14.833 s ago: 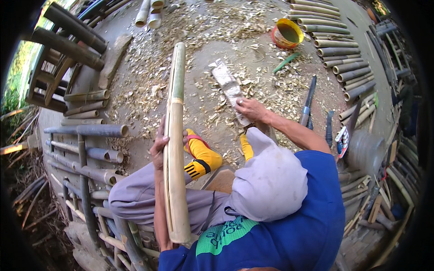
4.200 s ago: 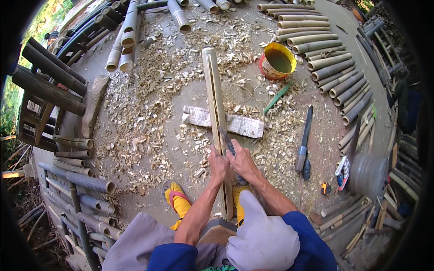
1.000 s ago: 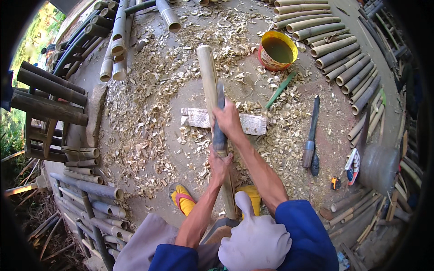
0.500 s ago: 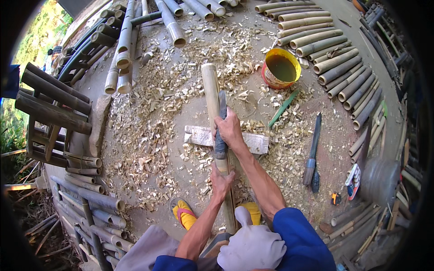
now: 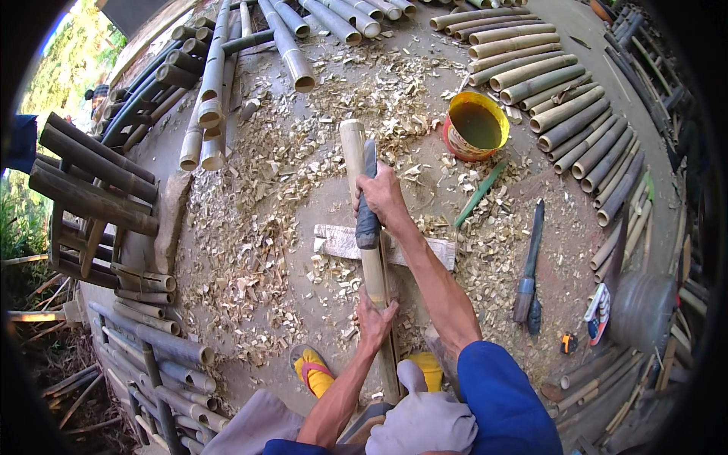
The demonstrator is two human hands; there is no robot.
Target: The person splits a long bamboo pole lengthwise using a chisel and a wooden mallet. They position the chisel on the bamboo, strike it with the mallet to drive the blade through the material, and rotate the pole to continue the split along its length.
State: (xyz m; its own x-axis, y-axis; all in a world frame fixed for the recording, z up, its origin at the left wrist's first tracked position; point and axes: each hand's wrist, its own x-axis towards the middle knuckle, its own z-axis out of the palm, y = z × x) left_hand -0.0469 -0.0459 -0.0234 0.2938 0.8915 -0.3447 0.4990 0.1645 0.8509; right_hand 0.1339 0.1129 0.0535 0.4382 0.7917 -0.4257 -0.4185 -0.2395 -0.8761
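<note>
My right hand [image 5: 384, 199] is closed around the dark wrapped handle of a knife [image 5: 368, 229]. Its blade points away from me and lies along the far part of a pale bamboo pole [image 5: 353, 150]. Lower down, my left hand [image 5: 374, 322] grips the same pole, fingers wrapped round it. The pole runs from between my feet and crosses over a whitish wooden block [image 5: 339, 242] on the ground. Part of the blade is hidden behind my right fingers.
Shavings [image 5: 250, 250] cover much of the ground. A yellow-red bucket [image 5: 478, 129] of murky liquid stands beyond a green strip [image 5: 480, 196]. A dark long-bladed tool [image 5: 528, 265] and a tape measure [image 5: 568, 343] lie right. Cut bamboo pieces [image 5: 535, 76] line both sides.
My right hand has slid the knife farther along the pole, toward its far end. My left hand still grips the pole. The whole view has shifted slightly.
</note>
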